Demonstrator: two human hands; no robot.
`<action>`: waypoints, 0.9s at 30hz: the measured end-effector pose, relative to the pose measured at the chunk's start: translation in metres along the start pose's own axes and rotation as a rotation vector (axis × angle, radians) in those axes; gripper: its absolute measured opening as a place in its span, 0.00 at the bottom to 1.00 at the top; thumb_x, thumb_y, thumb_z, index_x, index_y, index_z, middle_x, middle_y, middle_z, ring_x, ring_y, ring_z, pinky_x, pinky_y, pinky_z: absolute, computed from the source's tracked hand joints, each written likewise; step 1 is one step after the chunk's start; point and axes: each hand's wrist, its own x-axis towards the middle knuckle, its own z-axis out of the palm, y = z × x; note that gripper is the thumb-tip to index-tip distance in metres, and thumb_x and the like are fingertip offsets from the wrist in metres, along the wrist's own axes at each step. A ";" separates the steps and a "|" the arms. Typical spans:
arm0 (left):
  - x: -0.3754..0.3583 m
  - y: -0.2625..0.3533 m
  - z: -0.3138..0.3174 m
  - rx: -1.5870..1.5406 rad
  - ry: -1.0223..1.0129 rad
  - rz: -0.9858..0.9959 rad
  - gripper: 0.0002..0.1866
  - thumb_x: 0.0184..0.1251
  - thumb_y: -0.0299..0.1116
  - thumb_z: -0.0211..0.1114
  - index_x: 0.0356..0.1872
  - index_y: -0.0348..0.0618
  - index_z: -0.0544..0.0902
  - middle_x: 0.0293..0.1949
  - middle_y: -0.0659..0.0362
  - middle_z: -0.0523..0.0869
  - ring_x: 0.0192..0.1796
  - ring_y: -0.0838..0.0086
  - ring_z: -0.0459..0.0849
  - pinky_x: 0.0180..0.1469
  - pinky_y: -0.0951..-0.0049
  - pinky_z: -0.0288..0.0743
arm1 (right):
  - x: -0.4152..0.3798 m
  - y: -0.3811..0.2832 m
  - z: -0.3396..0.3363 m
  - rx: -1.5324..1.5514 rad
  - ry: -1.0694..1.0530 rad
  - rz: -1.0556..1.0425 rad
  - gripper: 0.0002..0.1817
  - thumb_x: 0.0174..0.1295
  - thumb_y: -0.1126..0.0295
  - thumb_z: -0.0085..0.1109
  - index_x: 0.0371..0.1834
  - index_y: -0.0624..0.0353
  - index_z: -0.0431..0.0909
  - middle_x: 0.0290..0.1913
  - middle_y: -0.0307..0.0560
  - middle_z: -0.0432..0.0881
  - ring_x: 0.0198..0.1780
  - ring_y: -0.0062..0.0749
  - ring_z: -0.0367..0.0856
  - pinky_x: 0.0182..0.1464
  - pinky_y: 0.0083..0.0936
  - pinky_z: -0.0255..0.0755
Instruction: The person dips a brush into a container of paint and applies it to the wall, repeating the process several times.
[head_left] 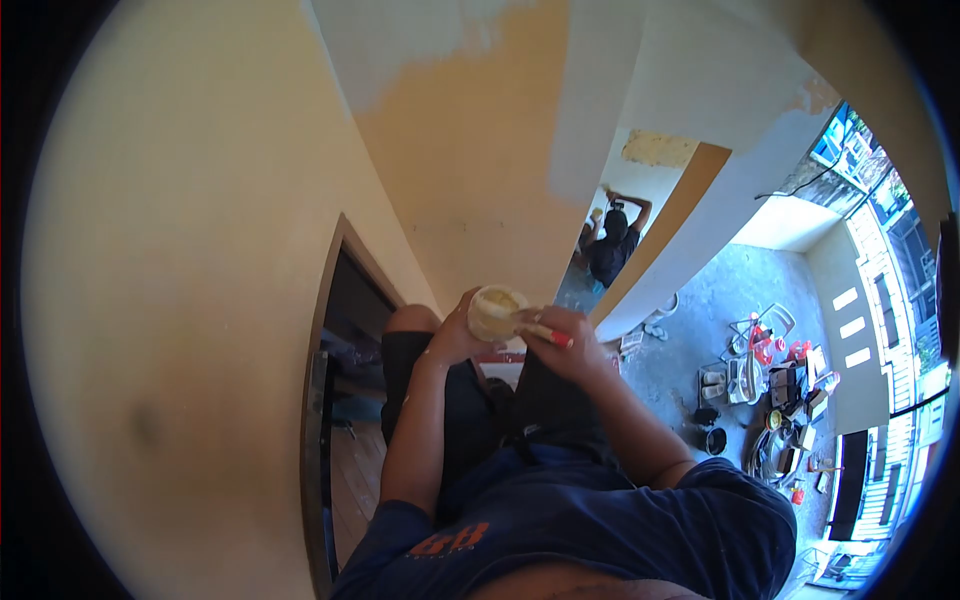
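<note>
Held in front of my knees is a small round tub (484, 324) with pale, creamy contents. My left hand (455, 338) wraps round its left side. A paintbrush (545, 331) with a red-ended handle is gripped in my right hand (572, 346). Its head end is at the tub's right rim, partly hidden by my fingers. Beyond the tub rises an orange-tan wall (470, 150) with pale grey-white paint over its upper part and right edge.
A doorway (335, 250) opens on my left. Another person (612, 248) in dark clothes works at a wall beyond the pillar. On the concrete floor (690, 330) far below to the right stand a folding chair (775, 320), a black bucket (716, 440) and piled goods.
</note>
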 end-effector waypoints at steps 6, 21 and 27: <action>0.001 -0.011 0.001 -0.100 -0.001 -0.028 0.54 0.35 0.33 0.86 0.68 0.40 0.62 0.58 0.50 0.79 0.64 0.63 0.77 0.65 0.65 0.70 | 0.007 0.000 -0.009 0.238 0.035 0.319 0.12 0.57 0.71 0.70 0.43 0.61 0.86 0.41 0.50 0.88 0.40 0.32 0.88 0.43 0.25 0.80; -0.001 0.000 -0.004 -0.114 -0.006 -0.063 0.53 0.37 0.32 0.85 0.68 0.38 0.61 0.60 0.52 0.78 0.64 0.65 0.76 0.66 0.66 0.69 | 0.009 -0.004 -0.014 0.134 0.025 -0.079 0.09 0.57 0.75 0.68 0.40 0.66 0.84 0.43 0.52 0.88 0.43 0.34 0.87 0.44 0.26 0.80; 0.001 0.002 -0.001 -0.121 0.016 -0.053 0.54 0.37 0.31 0.85 0.69 0.37 0.61 0.62 0.53 0.76 0.66 0.67 0.73 0.67 0.66 0.68 | -0.004 0.019 0.002 0.361 0.187 0.263 0.10 0.60 0.74 0.66 0.43 0.67 0.83 0.42 0.47 0.88 0.43 0.26 0.86 0.46 0.22 0.78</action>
